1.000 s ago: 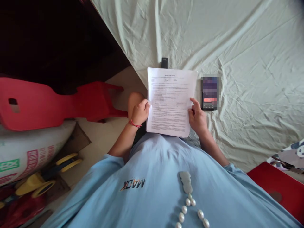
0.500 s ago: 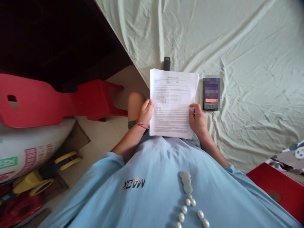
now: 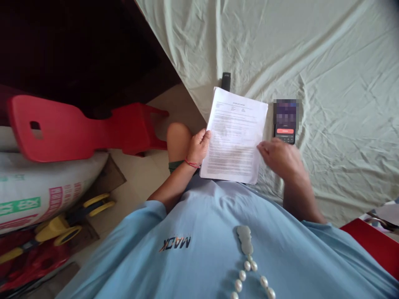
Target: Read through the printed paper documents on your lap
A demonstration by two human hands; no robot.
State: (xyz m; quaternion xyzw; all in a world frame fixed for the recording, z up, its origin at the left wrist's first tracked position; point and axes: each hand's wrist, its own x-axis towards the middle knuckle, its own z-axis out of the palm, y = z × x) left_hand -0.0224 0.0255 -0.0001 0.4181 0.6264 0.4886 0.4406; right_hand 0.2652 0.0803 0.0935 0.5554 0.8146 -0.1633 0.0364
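Here it was, the left hand [image 3: 198, 147] with its grip clamped on the left edge of the papers [image 3: 235, 139], which sat at the centre of the frame, tops leaning right! Across at their right edge was the right hand [image 3: 283, 161], blurred, and whether its grip had anything pinched I couldn't tell, with the phone [image 3: 284, 131] just above it on the cloth [image 3: 339, 108], right of centre.

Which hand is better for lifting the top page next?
Probably the right hand: its fingers are at the right edge of the papers, while the left hand grips the opposite edge.
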